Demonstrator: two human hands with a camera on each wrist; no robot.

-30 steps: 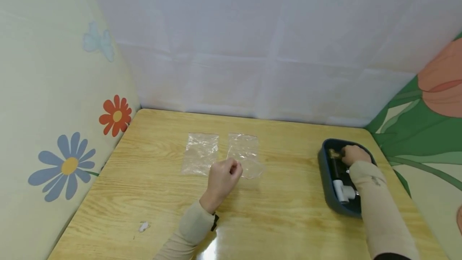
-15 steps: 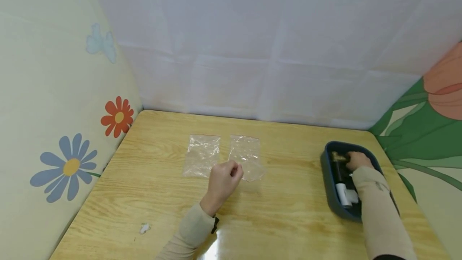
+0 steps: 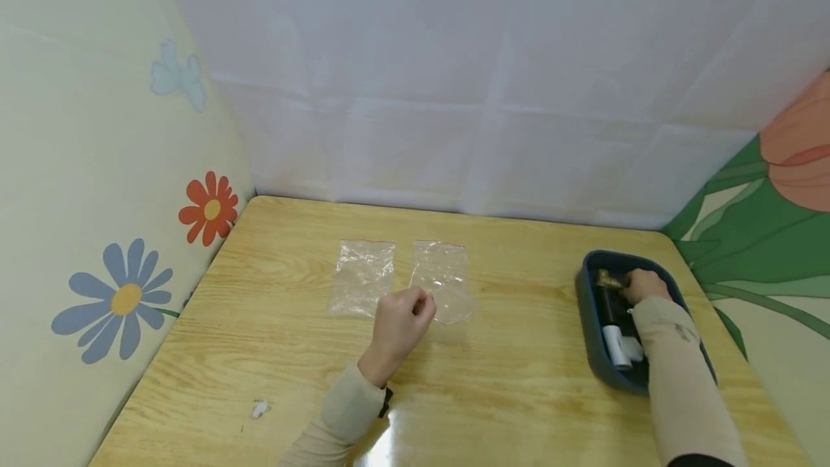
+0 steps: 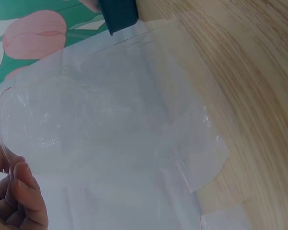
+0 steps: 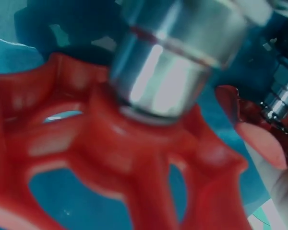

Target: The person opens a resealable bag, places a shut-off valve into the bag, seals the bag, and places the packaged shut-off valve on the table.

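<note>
My left hand [image 3: 403, 323] pinches a clear zip bag [image 4: 101, 115] by its red-lined edge; its see-through film fills much of the left wrist view. Behind that hand two more clear zip bags lie flat, the left bag [image 3: 363, 276] and the right bag [image 3: 441, 261]. My right hand [image 3: 645, 285] reaches down into a dark blue bin [image 3: 586, 341], beside a brass-ended black part [image 3: 607, 298]. In the right wrist view its fingers [image 5: 261, 143] curl beside a shiny metal piece [image 5: 283, 96]; I cannot tell whether they grip it. A red handwheel [image 5: 120, 148] with a metal stem [image 5: 158, 76] looms close.
A white pipe-like part [image 3: 616, 347] also lies in the bin. The wooden table [image 3: 519, 395] ends at a white cloth backdrop [image 3: 454, 92]. Flower-painted panels [image 3: 123, 164] stand at either side. A small white mark [image 3: 260, 408] shows at the table's front left.
My right hand has stayed inside the bin. The white part in there has tilted and shifted slightly. My left hand has kept its place with the bag.
</note>
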